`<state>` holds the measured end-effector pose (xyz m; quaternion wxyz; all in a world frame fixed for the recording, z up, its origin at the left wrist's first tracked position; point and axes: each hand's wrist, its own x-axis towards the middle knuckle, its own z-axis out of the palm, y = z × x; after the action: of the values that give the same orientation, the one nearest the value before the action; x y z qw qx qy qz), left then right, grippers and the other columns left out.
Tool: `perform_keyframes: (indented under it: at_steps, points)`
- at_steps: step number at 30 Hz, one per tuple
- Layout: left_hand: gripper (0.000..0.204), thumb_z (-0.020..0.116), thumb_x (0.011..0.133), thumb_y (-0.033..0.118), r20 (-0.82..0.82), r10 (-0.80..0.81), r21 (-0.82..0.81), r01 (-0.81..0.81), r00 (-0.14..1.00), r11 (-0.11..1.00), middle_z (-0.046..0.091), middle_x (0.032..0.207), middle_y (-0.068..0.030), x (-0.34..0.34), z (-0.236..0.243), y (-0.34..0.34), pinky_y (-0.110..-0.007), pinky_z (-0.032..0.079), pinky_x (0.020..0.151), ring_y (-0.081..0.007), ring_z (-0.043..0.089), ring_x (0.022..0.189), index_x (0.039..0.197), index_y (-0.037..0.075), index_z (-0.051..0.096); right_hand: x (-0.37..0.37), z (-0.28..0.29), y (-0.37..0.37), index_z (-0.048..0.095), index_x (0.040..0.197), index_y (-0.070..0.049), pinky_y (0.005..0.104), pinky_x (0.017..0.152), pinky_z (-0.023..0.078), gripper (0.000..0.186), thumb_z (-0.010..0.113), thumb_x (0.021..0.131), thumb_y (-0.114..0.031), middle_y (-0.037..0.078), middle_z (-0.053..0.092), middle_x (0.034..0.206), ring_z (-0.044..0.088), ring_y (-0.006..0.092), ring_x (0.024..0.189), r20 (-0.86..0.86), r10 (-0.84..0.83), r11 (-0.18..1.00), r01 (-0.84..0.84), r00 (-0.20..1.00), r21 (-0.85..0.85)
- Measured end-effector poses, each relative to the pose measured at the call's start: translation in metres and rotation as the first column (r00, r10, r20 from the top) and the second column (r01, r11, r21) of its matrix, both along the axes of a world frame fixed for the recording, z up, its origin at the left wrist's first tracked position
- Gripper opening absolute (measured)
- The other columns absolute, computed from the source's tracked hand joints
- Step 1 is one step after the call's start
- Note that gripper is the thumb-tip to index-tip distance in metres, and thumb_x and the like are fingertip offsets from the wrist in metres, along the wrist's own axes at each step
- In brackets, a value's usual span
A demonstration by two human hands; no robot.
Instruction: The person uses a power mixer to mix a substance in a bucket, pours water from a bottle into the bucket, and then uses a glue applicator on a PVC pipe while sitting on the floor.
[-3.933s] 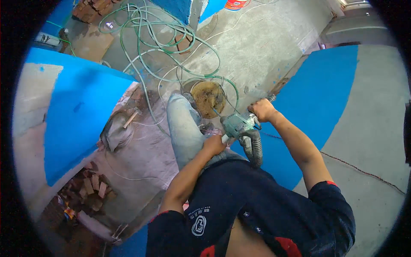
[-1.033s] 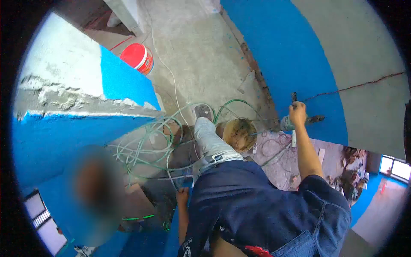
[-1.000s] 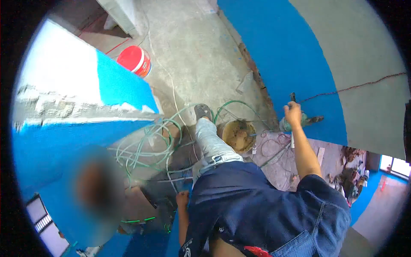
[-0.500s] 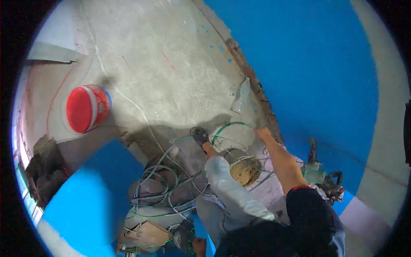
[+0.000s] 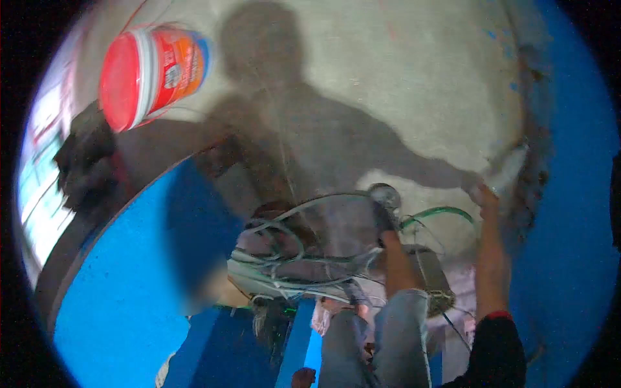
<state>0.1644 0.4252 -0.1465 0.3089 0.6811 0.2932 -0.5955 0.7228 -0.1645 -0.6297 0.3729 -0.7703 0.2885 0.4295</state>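
Observation:
My right hand (image 5: pixel 486 199) is stretched forward at the right, its fingers closed at the end of a green hose (image 5: pixel 440 212). The hose arcs from the hand toward my shoe (image 5: pixel 385 197). Just beyond the fingers, a clear plastic bottle (image 5: pixel 510 169) lies by the broken edge of the floor. My left hand (image 5: pixel 303 377) shows only in part at the lower edge, dark and curled; whatever it may hold is hidden. Between the hands, loose coils of pale green hose (image 5: pixel 284 265) lie in a tangle beside my leg.
A red-lidded bucket (image 5: pixel 158 77) lies on its side at the upper left. Blue surfaces (image 5: pixel 123 271) fill the lower left, and a blue strip (image 5: pixel 576 258) runs down the right. A blocky object (image 5: pixel 435 278) sits beside my right leg. My shadow covers the concrete floor (image 5: pixel 388 64).
The view has swung left and closer to the floor, so bucket and coils appear shifted. My right hand stays at the green hose, now nearer the bottle. The left hand remains low.

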Motion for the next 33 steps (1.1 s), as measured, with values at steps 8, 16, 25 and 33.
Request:
perform_keyframes:
  at_steps: [8,16,25,33]
  points:
    - [0.029,0.069,0.086,0.027,0.324,0.489,0.229,-0.569,0.810,0.790,0.067,0.089,-0.0134,0.201,-0.037,-0.031,-0.036,0.053,0.074,-0.0245,0.067,0.084,0.103,0.004,0.063,-0.118,0.098,0.096,0.050,0.130,-0.005,0.0393,0.087,0.049,0.063,0.075,0.075,-0.024,0.010,0.058,0.116,0.056,0.0258,0.106,0.043,-0.374,0.854,0.326,0.927,0.405]
    - [0.095,0.085,0.072,0.025,0.705,0.633,-0.342,-0.630,0.318,0.697,0.049,0.137,-0.0165,0.251,0.096,-0.054,-0.037,0.039,0.105,-0.0278,0.047,0.127,0.145,0.002,0.029,-0.114,0.504,0.334,0.034,0.141,-0.003,0.0414,0.104,0.039,0.098,0.085,0.059,-0.021,0.019,0.048,0.130,0.047,0.0319,0.124,0.300,0.753,0.411,-0.775,0.585,0.480]
    - [0.083,0.087,0.068,0.021,0.595,0.738,-0.631,-0.753,-0.319,0.183,0.055,0.120,-0.0123,0.027,0.232,0.030,-0.040,0.047,0.093,-0.0254,0.056,0.110,0.133,0.003,0.038,-0.360,0.655,0.489,0.023,0.147,0.001,0.0424,0.114,0.027,0.113,0.087,0.063,-0.038,0.023,0.037,0.143,0.035,0.0355,0.135,0.539,0.817,-0.182,-0.796,0.205,0.578]
    - [0.098,0.088,0.066,0.025,0.703,0.542,-0.661,-0.703,-0.460,0.261,0.049,0.132,-0.0120,-0.034,0.303,0.108,-0.042,0.043,0.100,-0.0248,0.050,0.123,0.143,0.006,0.029,-0.428,0.743,0.620,0.012,0.152,0.002,0.0403,0.109,0.033,0.123,0.087,0.066,-0.044,0.020,0.032,0.150,0.036,0.0323,0.135,0.379,0.809,0.045,-0.690,0.449,0.722]
